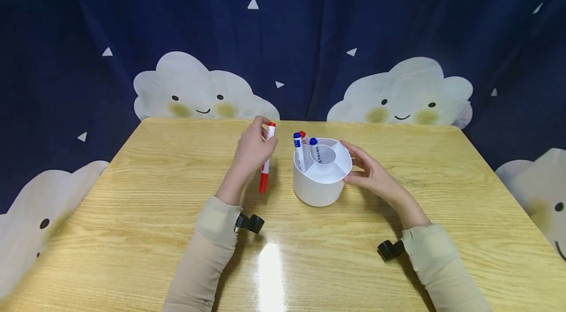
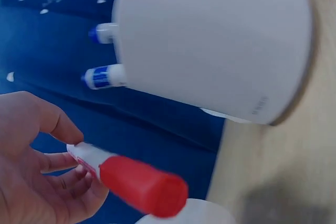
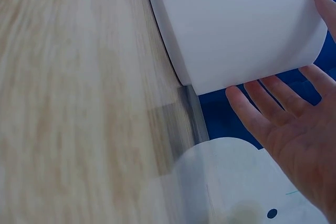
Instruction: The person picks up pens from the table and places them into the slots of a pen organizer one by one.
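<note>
My left hand (image 1: 253,150) pinches a red-and-white marker (image 1: 264,183) between thumb and fingers, left of a white round pen holder (image 1: 317,192). The marker is upright and slightly tilted, apart from the holder; its red end (image 2: 144,184) points toward the camera in the left wrist view. My right hand (image 1: 376,177) holds the pen holder's right side, thumb near the front and fingers (image 3: 247,109) spread along the wall. Inside the holder stand two blue-capped markers (image 1: 298,152) and a red-capped marker (image 1: 302,135), grouped toward the left compartment and centre.
The pen holder stands on a light wooden table (image 1: 146,213), with other divided compartments at its right and front. Behind the table hangs a dark blue curtain (image 1: 300,32) with white clouds and triangles. Black wrist cameras (image 1: 253,223) sit on both sleeves.
</note>
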A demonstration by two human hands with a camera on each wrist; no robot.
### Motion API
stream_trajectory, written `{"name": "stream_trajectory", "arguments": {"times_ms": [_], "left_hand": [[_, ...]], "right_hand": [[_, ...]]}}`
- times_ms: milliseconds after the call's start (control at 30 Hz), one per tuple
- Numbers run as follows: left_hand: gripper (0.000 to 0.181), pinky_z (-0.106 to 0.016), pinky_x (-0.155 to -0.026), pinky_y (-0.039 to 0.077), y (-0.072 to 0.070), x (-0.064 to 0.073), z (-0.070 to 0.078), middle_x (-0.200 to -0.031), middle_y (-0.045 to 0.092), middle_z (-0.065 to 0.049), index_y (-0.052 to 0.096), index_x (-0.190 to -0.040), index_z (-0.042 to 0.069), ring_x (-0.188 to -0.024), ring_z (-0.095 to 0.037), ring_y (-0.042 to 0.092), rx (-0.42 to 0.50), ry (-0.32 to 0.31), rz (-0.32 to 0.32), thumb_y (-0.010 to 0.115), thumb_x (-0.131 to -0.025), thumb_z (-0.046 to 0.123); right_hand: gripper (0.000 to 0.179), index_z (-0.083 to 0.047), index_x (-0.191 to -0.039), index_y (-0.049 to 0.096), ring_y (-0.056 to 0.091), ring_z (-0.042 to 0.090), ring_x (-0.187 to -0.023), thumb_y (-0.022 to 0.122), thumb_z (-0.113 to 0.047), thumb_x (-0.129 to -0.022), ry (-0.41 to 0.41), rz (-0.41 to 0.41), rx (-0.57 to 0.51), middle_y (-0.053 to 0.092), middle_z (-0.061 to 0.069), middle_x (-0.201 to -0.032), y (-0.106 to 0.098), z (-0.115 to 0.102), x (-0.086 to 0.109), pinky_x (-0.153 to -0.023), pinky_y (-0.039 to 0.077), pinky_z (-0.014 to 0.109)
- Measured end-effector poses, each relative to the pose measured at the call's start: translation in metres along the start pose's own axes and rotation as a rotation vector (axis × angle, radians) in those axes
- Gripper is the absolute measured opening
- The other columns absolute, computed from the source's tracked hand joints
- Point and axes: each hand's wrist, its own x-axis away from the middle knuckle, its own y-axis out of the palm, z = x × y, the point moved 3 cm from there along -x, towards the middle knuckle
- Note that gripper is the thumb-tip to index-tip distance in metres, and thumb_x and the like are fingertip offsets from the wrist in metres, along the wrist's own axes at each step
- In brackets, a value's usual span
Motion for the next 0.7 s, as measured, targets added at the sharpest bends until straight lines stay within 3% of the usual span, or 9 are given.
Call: {"name": "stream_trajectory", "arguments": {"times_ms": [233, 500, 700], "left_hand": [[0.04, -0.027, -0.056, 0.044, -0.016, 0.004, 0.016, -0.091, 0.053, -0.007, 0.045, -0.121, 0.012, -0.066, -0.019, 0.051, 0.171, 0.087, 0.052, 0.049, -0.082, 0.008], [0.041, -0.028, -0.063, 0.049, -0.023, 0.012, 0.037, -0.095, 0.054, -0.007, 0.045, -0.122, 0.013, -0.075, -0.018, 0.055, 0.328, 0.191, 0.124, 0.052, -0.082, 0.005], [0.041, -0.027, -0.067, 0.052, -0.026, 0.019, 0.053, -0.098, 0.054, -0.008, 0.044, -0.122, 0.01, -0.077, -0.016, 0.056, 0.394, 0.279, 0.181, 0.057, -0.083, 0.005]], "right_hand": [[0.075, -0.019, -0.144, 0.024, 0.047, 0.012, -0.116, 0.063, -0.004, -0.082, 0.002, 0.003, -0.002, 0.038, 0.012, -0.135, -0.002, 0.001, 0.0, -0.09, 0.046, 0.028], [0.075, -0.02, -0.144, 0.024, 0.047, 0.012, -0.115, 0.064, -0.004, -0.082, 0.007, 0.001, -0.002, 0.038, 0.012, -0.135, -0.001, 0.002, 0.0, -0.089, 0.046, 0.025], [0.075, -0.02, -0.144, 0.024, 0.046, 0.012, -0.115, 0.064, -0.005, -0.082, 0.005, 0.001, 0.003, 0.039, 0.011, -0.134, -0.001, 0.0, 0.0, -0.09, 0.045, 0.026]]}}
